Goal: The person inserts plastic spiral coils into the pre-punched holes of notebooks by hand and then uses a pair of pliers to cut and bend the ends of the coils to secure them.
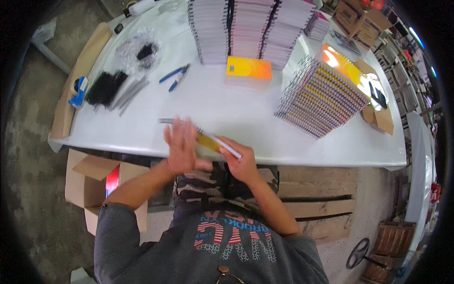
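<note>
My right hand [240, 160] grips a small notebook [208, 141] with a yellow cover, held tilted on edge just above the table's front edge. A dark spiral coil [165, 121] runs along the notebook's upper edge and sticks out past its left end. My left hand [181, 147], blurred by motion, is over the coil and the notebook's left end. Its fingers are stretched out and it grips nothing; whether the palm touches the coil cannot be made out. The middle of the coil is hidden behind that hand.
Loose black coils [108, 90], a blue tape dispenser [78, 92] and blue-handled pliers [176, 75] lie left on the white table [227, 111]. Yellow-orange notebooks [248, 71] stand mid-table, before tall stacks of bound books [248, 28]. Spiral notebooks [321, 94] pile up right. Below left sits an open carton [85, 184].
</note>
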A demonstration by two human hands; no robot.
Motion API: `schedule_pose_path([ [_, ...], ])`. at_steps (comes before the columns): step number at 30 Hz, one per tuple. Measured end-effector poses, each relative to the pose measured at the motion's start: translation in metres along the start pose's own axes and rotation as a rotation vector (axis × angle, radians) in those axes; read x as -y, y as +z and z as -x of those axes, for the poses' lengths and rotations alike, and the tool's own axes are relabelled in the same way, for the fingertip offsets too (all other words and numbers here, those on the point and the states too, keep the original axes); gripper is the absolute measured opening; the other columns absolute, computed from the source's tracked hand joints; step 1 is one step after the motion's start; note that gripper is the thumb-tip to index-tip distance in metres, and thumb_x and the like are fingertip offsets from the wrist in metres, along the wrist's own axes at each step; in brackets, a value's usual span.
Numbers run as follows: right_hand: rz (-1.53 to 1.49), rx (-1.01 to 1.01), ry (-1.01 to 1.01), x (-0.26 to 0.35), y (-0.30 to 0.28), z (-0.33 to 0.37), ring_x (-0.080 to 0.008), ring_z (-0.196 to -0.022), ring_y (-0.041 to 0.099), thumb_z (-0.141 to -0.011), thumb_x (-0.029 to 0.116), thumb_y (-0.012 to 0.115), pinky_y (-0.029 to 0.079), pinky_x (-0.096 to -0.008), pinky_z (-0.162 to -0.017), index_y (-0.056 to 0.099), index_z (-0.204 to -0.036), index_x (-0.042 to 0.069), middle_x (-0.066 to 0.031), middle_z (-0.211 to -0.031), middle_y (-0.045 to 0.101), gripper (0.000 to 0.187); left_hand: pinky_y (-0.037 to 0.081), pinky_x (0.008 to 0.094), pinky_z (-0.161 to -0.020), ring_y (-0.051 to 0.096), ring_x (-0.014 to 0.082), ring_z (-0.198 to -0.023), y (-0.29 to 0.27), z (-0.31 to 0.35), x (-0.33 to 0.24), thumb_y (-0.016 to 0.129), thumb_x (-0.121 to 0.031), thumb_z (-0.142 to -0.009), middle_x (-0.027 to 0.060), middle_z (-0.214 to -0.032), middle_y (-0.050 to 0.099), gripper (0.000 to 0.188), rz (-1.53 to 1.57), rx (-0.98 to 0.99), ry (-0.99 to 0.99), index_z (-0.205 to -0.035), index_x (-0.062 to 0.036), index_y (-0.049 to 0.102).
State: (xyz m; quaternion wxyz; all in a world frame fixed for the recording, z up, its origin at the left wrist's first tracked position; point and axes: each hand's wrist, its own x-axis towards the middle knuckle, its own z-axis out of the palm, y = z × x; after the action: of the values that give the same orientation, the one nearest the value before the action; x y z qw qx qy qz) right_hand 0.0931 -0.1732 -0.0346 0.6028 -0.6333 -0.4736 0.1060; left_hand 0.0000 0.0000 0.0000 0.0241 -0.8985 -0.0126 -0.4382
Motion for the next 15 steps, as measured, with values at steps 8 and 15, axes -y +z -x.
schedule_pose_path([
  [8, -0.307, 0.066, 0.292, -0.009, 0.0, -0.007, -0.0104, -0.082, 0.056, -0.087, 0.008, 0.054, 0.045, -0.0246, -0.075, 0.057, -0.115, 0.003, -0.0092, -0.096, 0.065, 0.029, 0.035, 0.0345, -0.059, 0.049, 0.0242, -0.069, 0.01, -0.026, 0.012, 0.074, -0.029, -0.068, 0.0059, -0.067, 0.048, 0.032, 0.184, 0.318, -0.072, -0.062, -0.0116, 0.047],
  [15, 0.028, 0.005, -0.028, -0.005, 0.008, 0.0, -0.0277, -0.087, 0.064, -0.082, 0.001, 0.056, 0.049, -0.0302, -0.075, 0.059, -0.112, 0.004, -0.0167, -0.102, 0.063, 0.03, 0.011, 0.0548, -0.101, 0.026, 0.0404, -0.122, 0.027, -0.03, 0.018, 0.046, -0.074, -0.07, 0.026, -0.135, 0.029, 0.089, 0.063, -0.321, -0.151, -0.125, -0.0035, 0.04],
])
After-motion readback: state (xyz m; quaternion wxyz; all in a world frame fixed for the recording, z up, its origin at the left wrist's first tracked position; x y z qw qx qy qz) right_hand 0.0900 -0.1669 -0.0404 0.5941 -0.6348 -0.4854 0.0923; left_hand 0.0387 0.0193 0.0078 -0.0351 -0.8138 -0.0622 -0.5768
